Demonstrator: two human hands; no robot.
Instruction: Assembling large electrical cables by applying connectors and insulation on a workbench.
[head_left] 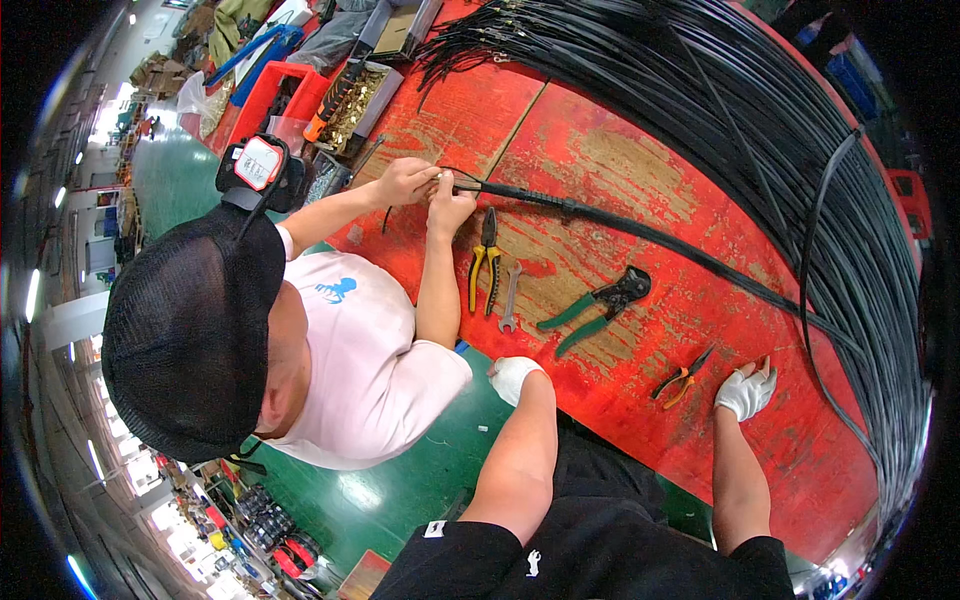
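My left hand (515, 379), in a white fingerless glove, is at the near edge of the red table, beside a co-worker's white shirt. Its fingers are mostly hidden, so their pose is unclear. My right hand (747, 391), gloved alike, rests on the tabletop with its fingers apart and nothing in it. Nearest to it lie small orange-and-black pliers (683, 377). Green-handled cutters (603, 308), a wrench (510, 297) and yellow-and-black combination pliers (486, 262) lie farther left. The co-worker's hands (430, 195) pinch the end of a black cable (640, 232).
A thick bundle of black cables (740, 110) covers the table's far and right sides. At the far left stand a grey bin of brass-coloured parts (355, 110) and a red bin (270, 95). The co-worker in a black cap (190, 330) leans over the table (590, 150) at my left.
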